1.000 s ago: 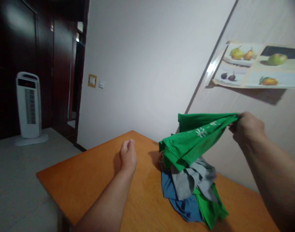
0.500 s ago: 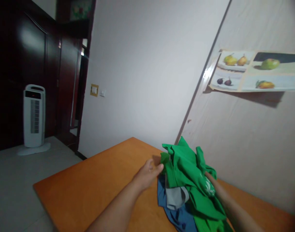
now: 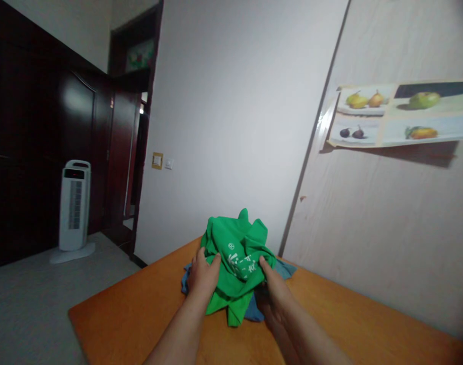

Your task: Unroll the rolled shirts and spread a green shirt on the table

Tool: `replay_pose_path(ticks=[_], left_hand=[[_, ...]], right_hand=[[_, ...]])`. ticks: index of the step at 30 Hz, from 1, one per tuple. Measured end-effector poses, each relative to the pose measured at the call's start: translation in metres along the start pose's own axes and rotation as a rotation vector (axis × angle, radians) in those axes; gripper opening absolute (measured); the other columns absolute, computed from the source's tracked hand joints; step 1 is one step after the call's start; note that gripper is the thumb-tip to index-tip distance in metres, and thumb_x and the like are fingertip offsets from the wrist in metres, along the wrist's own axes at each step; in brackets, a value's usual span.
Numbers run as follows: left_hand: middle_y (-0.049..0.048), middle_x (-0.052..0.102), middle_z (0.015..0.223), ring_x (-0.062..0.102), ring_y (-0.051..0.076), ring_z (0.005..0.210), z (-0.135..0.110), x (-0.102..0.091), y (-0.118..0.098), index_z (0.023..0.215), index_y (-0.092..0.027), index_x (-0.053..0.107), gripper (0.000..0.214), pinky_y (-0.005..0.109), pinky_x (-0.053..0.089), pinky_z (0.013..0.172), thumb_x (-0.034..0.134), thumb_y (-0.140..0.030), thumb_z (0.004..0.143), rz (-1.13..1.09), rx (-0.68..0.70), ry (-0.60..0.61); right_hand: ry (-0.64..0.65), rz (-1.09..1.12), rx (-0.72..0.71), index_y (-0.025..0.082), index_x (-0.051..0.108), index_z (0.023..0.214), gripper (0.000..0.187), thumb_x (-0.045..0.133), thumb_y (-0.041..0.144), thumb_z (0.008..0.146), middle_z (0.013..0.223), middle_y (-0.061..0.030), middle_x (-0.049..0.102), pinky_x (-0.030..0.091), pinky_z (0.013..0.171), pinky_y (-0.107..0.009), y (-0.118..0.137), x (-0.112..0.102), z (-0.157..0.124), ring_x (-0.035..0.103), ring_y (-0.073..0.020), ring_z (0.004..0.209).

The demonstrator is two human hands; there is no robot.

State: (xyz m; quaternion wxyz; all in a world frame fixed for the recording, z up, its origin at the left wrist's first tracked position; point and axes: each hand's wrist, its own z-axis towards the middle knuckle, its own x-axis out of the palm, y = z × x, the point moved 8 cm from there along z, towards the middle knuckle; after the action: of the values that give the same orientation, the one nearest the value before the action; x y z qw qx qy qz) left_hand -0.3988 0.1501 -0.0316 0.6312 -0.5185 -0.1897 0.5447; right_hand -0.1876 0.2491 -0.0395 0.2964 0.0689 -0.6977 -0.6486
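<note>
A crumpled green shirt (image 3: pixel 237 251) with white print lies on top of a small heap of clothes on the orange table (image 3: pixel 330 319). A blue garment (image 3: pixel 279 268) shows under it. My left hand (image 3: pixel 201 271) grips the left side of the green shirt, fingers curled into the cloth. My right hand (image 3: pixel 271 279) presses and holds its right side, thumb on top. Both forearms reach in from the bottom of the view.
A white tower heater (image 3: pixel 74 205) stands on the grey floor at the left by dark wooden doors (image 3: pixel 34 152). A fruit poster (image 3: pixel 400 114) hangs on the wall at the right. The table's near left edge (image 3: pixel 102 299) drops to the floor.
My right hand dropped the lifted green shirt onto the heap, then both hands closed on its sides. The view shifted, so the heap sits more to the centre.
</note>
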Motion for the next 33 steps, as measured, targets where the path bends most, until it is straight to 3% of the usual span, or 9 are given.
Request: replay_pose_path(ticks=[4,9,13,17,21,26,33], left_hand=[[0.0203,0.053,0.141,0.051,0.037,0.128,-0.009,-0.014,-0.018,0.137,-0.015,0.049,0.057,0.052,0.041,0.102,0.053,-0.045,0.088,0.215,0.029,-0.078],[0.0137,0.050,0.147,0.044,0.032,0.135,-0.037,-0.019,-0.067,0.142,-0.022,0.046,0.056,0.051,0.028,0.114,0.047,-0.049,0.094,0.220,0.317,-0.173],[0.0111,0.040,0.155,0.032,0.033,0.143,-0.063,0.002,-0.090,0.148,-0.027,0.040,0.074,0.053,0.016,0.118,0.056,-0.063,0.086,0.297,0.500,-0.029],[0.0102,0.030,0.160,0.016,0.039,0.148,-0.077,0.032,-0.084,0.149,-0.029,0.040,0.091,0.064,0.006,0.116,0.068,-0.069,0.072,0.435,0.561,0.165],[0.0100,0.027,0.162,0.012,0.039,0.149,-0.076,0.042,-0.073,0.150,-0.029,0.040,0.087,0.065,0.003,0.116,0.072,-0.057,0.074,0.553,0.574,0.198],[0.0100,0.030,0.161,0.015,0.037,0.149,-0.071,0.040,-0.074,0.149,-0.027,0.042,0.077,0.062,0.007,0.117,0.063,-0.059,0.082,0.599,0.598,0.161],[0.0110,0.038,0.157,0.024,0.036,0.146,-0.063,0.034,-0.072,0.144,-0.026,0.047,0.063,0.060,0.012,0.117,0.056,-0.054,0.088,0.614,0.555,0.121]], right_hand=[[-0.114,-0.020,-0.042,0.023,0.069,0.105,0.049,0.067,0.064,0.078,0.095,-0.0035,0.074,0.053,0.068,-0.031,-0.008,-0.030,-0.011,0.067,-0.0224,0.084],[-0.255,-0.067,-0.076,0.021,0.068,0.084,0.048,0.068,0.068,0.073,0.080,-0.0053,0.071,0.053,0.070,-0.033,-0.019,-0.101,-0.050,0.067,-0.0229,0.077],[-0.340,-0.318,-0.176,0.025,0.065,0.068,0.040,0.069,0.064,0.070,0.072,-0.0046,0.067,0.052,0.065,-0.033,-0.002,-0.154,-0.095,0.065,-0.0243,0.072],[-0.398,-0.594,-0.219,0.025,0.063,0.064,0.040,0.064,0.065,0.068,0.067,-0.0039,0.062,0.048,0.059,-0.034,0.016,-0.190,-0.131,0.059,-0.0238,0.065],[-0.395,-0.659,-0.204,0.024,0.061,0.066,0.041,0.058,0.065,0.072,0.064,-0.0021,0.057,0.043,0.056,-0.031,0.019,-0.205,-0.139,0.053,-0.0202,0.060],[-0.299,-0.750,-0.188,0.024,0.055,0.062,0.041,0.056,0.063,0.076,0.058,0.0012,0.050,0.038,0.053,-0.029,0.015,-0.209,-0.126,0.045,-0.0170,0.055],[-0.277,-0.776,-0.238,0.024,0.056,0.060,0.036,0.056,0.057,0.075,0.058,0.0000,0.054,0.038,0.055,-0.028,0.020,-0.207,-0.125,0.049,-0.0182,0.058]])
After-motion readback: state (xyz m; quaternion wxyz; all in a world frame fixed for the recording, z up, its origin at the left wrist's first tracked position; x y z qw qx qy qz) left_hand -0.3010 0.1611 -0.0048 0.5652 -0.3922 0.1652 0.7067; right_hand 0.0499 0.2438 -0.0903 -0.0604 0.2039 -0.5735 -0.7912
